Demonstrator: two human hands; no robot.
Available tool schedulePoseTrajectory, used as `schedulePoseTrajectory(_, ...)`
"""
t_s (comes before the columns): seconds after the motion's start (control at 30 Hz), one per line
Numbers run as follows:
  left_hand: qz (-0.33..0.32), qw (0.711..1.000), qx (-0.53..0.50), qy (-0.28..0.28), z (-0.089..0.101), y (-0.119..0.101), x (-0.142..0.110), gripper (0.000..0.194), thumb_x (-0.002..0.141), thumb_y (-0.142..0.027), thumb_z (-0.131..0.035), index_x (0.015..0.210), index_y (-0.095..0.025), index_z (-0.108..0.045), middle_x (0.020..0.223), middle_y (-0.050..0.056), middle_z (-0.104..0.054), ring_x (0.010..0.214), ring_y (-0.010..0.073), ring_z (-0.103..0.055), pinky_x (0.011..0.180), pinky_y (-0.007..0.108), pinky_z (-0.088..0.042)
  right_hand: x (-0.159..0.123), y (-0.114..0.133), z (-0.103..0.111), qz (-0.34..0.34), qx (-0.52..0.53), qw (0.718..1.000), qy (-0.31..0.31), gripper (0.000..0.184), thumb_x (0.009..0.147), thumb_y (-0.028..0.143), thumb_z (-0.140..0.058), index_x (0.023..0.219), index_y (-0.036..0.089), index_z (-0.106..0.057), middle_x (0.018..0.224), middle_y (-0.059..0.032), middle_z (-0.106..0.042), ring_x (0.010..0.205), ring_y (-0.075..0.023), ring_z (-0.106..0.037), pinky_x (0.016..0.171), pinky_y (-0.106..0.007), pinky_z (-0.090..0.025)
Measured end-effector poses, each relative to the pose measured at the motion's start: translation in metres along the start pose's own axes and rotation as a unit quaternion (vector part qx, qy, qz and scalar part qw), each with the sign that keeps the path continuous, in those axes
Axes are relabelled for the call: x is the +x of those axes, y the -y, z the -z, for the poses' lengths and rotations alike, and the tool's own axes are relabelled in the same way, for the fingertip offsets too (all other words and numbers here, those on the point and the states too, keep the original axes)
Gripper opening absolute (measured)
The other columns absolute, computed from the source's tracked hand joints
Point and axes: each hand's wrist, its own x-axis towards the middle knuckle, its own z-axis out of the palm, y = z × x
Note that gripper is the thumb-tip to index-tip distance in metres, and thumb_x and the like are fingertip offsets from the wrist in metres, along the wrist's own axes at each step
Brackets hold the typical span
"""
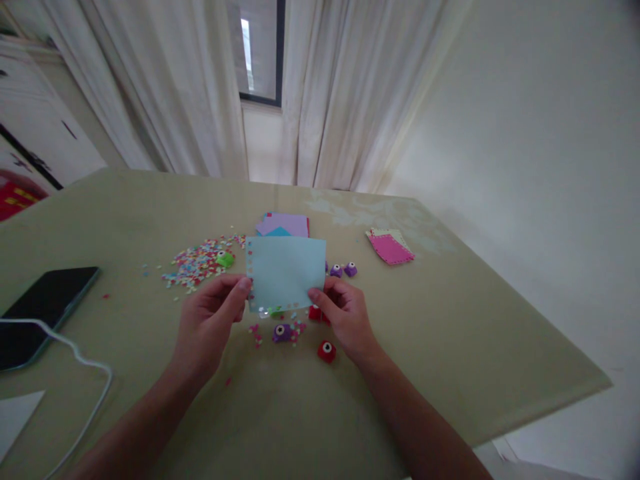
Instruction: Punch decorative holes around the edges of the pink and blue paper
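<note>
Between my two hands a light blue sheet of paper [287, 272] is held up over the table, with punched holes along its left and bottom edges. My left hand [213, 317] pinches its left edge, while my right hand [347, 313] grips the lower right corner. Below the sheet lie a small purple hole punch with an eye on it [282, 333], a red one [327, 351] and scattered paper bits [255, 335]. Another red piece [317, 313] and a green one are partly hidden behind the sheet and my right fingers.
A pile of coloured confetti [197, 265] with a green punch [225, 259] lies to the left. Behind the sheet are stacked coloured papers [290, 223]; purple punches [350, 269] and punched pink paper [391, 249] lie right. A phone [47, 303] and white cable [75, 350] are at far left.
</note>
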Motion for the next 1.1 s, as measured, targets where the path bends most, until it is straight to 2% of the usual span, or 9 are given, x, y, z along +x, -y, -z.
schedulePoseTrajectory(0.27,0.003,1.000,-0.004,0.008,0.001,0.000,0.000,0.020,0.091,-0.044,-0.077,0.086,-0.024,-0.074,0.062,-0.007,-0.053,0.057,0.0093,-0.045,0.051,0.020,-0.037,0.001,0.002,0.000,-0.002,-0.001,1.000,0.004,0.034,0.081,0.049,-0.083,0.080,0.019,-0.068,0.063,0.0045,-0.052,0.056,-0.0104,-0.045,0.050,-0.022,-0.042)
schedulePoseTrajectory(0.47,0.045,0.994,-0.076,0.069,0.002,0.007,-0.001,0.026,0.093,-0.046,-0.076,0.082,-0.023,-0.070,0.062,-0.006,-0.052,0.058,0.0102,-0.042,0.053,0.020,-0.035,0.000,0.002,0.001,-0.010,0.000,1.000,0.014,0.036,0.082,0.052,-0.083,0.083,0.019,-0.069,0.063,0.0046,-0.053,0.056,-0.0109,-0.046,0.051,-0.024,-0.042)
schedulePoseTrajectory(0.63,0.072,0.990,-0.089,0.079,0.000,0.009,-0.004,0.030,0.092,-0.051,-0.075,0.083,-0.024,-0.069,0.063,-0.005,-0.052,0.058,0.0114,-0.043,0.054,0.021,-0.038,0.000,0.002,0.002,0.004,-0.007,1.000,0.025,0.033,0.084,0.050,-0.081,0.082,0.019,-0.070,0.065,0.0042,-0.054,0.057,-0.0110,-0.046,0.053,-0.024,-0.039)
schedulePoseTrajectory(0.77,0.079,0.989,-0.084,0.094,0.000,0.013,-0.004,0.033,0.092,-0.055,-0.075,0.086,-0.023,-0.071,0.065,-0.004,-0.054,0.059,0.0122,-0.045,0.054,0.022,-0.040,0.000,0.003,0.002,0.013,-0.014,0.999,0.027,0.032,0.084,0.050,-0.081,0.081,0.019,-0.070,0.065,0.0041,-0.054,0.058,-0.0114,-0.046,0.053,-0.025,-0.036)
schedulePoseTrajectory(0.97,0.082,0.989,-0.072,0.104,0.002,0.017,-0.005,0.040,0.082,-0.062,-0.081,0.088,-0.024,-0.073,0.065,-0.004,-0.056,0.057,0.0131,-0.051,0.054,0.024,-0.043,-0.001,0.004,0.000,-0.001,-0.009,0.999,0.034,0.035,0.083,0.052,-0.082,0.080,0.019,-0.069,0.065,0.0043,-0.053,0.057,-0.0110,-0.045,0.054,-0.025,-0.037)
schedulePoseTrajectory(1.1,0.049,0.994,0.002,0.097,0.001,0.012,-0.005,0.057,0.076,-0.080,-0.073,0.084,-0.023,-0.074,0.064,0.000,-0.062,0.054,0.0173,-0.055,0.051,0.029,-0.047,-0.002,0.001,0.000,-0.011,-0.010,0.999,0.034,0.036,0.083,0.053,-0.082,0.080,0.019,-0.068,0.065,0.0044,-0.053,0.057,-0.0107,-0.046,0.054,-0.024,-0.040)
